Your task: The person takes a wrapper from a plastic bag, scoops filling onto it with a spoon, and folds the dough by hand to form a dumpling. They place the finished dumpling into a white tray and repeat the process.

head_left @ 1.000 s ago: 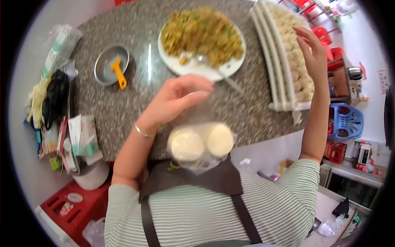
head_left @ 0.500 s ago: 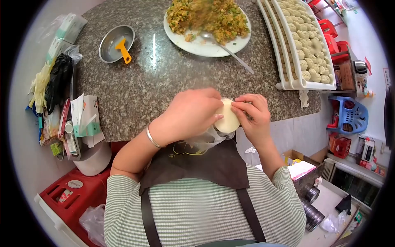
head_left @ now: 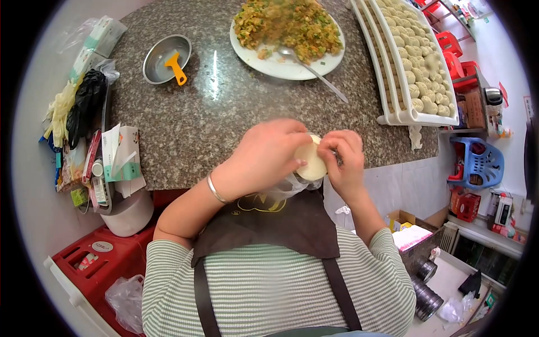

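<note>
Counter: one speckled stone top (head_left: 196,118), spread beneath the plate and out to both sides of it.
Red stool: one, low on the plate's near left (head_left: 84,264); its oval label is too small to read.
Tray stack: white stacked trays (head_left: 415,117) right of the plate, three or so side rails showing; the top one is crowded with pleated buns (head_left: 418,64), too many to count.
Blue chair: one (head_left: 483,163), well off to the plate's right, beyond the trays.
Plate: one, white (head_left: 264,66), heaped with chopped filling (head_left: 286,28).
Left hand: nearer the person than the plate, fingers curled, pinching the round's left edge (head_left: 269,149); it hides part of it.
Right hand: also on the plate's near side, thumb and fingertips pinching the opposite edge (head_left: 343,160).
Tissue box: near left of the plate (head_left: 124,151), printing unreadable.
Metal bowl: one, left of the plate (head_left: 154,63), holding one orange-handled tool (head_left: 177,70).
Pale round: between the hands, on the plate's near side (head_left: 312,164), above clear plastic (head_left: 286,188); layers cannot be counted.
Spoon: one, handle overhanging the plate's right rim (head_left: 325,84).
</note>
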Tool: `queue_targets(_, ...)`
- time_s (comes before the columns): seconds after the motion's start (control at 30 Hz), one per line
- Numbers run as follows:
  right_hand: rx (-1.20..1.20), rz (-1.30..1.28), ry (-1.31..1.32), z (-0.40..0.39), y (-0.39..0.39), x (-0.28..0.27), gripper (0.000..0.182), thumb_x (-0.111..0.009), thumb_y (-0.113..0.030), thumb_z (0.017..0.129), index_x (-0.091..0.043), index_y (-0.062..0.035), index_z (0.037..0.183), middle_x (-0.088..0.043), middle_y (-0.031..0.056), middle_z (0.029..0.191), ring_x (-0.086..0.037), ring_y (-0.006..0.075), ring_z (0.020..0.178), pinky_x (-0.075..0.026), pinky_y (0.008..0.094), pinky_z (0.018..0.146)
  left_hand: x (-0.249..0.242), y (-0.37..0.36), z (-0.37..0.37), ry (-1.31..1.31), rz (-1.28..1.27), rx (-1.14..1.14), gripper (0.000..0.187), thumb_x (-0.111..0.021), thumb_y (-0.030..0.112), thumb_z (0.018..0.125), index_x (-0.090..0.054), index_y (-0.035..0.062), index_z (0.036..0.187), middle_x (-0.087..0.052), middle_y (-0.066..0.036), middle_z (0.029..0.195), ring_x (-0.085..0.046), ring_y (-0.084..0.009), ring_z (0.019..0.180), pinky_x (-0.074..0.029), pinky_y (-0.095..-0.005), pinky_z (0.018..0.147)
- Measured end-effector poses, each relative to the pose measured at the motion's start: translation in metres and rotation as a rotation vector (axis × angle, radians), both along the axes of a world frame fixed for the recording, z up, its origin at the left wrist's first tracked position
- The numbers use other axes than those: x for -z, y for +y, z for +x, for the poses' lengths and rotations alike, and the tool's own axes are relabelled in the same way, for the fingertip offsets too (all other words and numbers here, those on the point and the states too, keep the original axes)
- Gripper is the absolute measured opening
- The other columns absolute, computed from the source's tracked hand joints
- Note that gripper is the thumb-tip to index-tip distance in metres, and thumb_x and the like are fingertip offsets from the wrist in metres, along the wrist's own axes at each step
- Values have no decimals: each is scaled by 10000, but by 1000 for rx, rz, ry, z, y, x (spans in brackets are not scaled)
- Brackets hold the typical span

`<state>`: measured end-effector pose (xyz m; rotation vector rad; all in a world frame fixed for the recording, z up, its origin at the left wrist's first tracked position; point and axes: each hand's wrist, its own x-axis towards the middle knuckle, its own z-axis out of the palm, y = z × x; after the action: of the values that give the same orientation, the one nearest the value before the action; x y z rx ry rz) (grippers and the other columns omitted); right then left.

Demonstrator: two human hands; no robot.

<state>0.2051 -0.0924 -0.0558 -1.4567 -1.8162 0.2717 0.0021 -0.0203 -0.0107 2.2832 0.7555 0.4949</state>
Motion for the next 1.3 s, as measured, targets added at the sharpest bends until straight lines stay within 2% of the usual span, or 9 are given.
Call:
queue_targets(0.13, -175, -134, 301, 2, -3, -20, 145, -731, -81, 739, -653, -64, 859, -633, 68, 903, -580, 289, 879, -401, 408, 880, 0, 2, 0, -22, 66, 40, 331, -756, 111, 677, -655, 64, 989, -620, -121, 1090, -584, -333, 1013, -475, -424, 874)
queue_targets(0.23, 3, -112, 33, 7, 4, -22, 146, -739, -91, 733, -658, -65, 851, -629, 68, 909, -576, 285, 901, -400, 407, 884, -2, 0, 1, 12, 84, 9, 360, -763, 119, 670, -652, 62, 1008, -618, -114, 1103, -577, -324, 1024, -462, -416, 898)
queue_targets(0.57, -208, 163, -123, 11, 2, -23, 130, -742, -53, 700, -674, -73, 809, -624, 38, 885, -593, 233, 845, -430, 398, 863, 2, -1, 2, -7, 54, -17, 364, -772, 117, 657, -662, 61, 1000, -623, -114, 1104, -578, -319, 1027, -461, -417, 897)
queue_targets(0.67, -402, -53, 200, 13, 5, -36, 131, -700, -23, 738, -688, -44, 867, -647, 78, 926, -604, 262, 872, -482, 370, 802, 1, 2, -1, -70, 85, 46, 325, -762, 90, 669, -662, 58, 976, -636, -116, 1074, -606, -318, 990, -482, -396, 877)
queue_targets(0.77, -133, -30, 240, 24, 41, -34, 290, -690, -49, 773, -656, -32, 1060, -634, 122, 1015, -607, 317, 906, -483, 375, 828, -14, 4, -4, -293, -303, 182, 230, -735, 59, 740, -642, 36, 949, -658, -111, 1054, -651, -266, 938, -514, -363, 850)
queue_targets(0.83, 24, -30, 67, 25, 75, -22, 456, -689, -82, 797, -565, -43, 1234, -598, 152, 1100, -600, 362, 930, -487, 383, 845, -23, 3, -4, -555, -890, 65, 137, -692, 52, 821, -620, 25, 934, -666, -101, 1053, -666, -203, 908, -535, -338, 829)
queue_targets(0.9, 24, -105, -107, 26, 98, -4, 511, -693, -118, 810, -522, -71, 1290, -568, 153, 1142, -601, 357, 953, -491, 398, 840, -23, 8, -6, -638, -963, 36, 114, -644, 60, 886, -593, 27, 982, -657, -98, 1066, -655, -172, 917, -542, -346, 835)
queue_targets(1.03, 3, -96, -226, 21, 120, 9, 332, -636, -135, 865, -637, -142, 1198, -642, 148, 824, -642, 334, 735, -524, 402, 684, 7, 25, -18, -1134, -1254, -155, 229, -577, 63, 934, -561, -6, 1151, -651, -97, 1104, -643, -166, 993, -526, -327, 884)
queue_targets(1.3, 58, -97, -58, 31, 93, 4, 256, -589, -59, 895, -675, -54, 1136, -672, 189, 845, -646, 286, 696, -509, 354, 660, 65, 47, -34, -1294, -1528, -427, 350, -466, 121, 994, -451, -34, 1307, -534, -177, 1312, -526, -296, 1219, -432, -423, 1067)
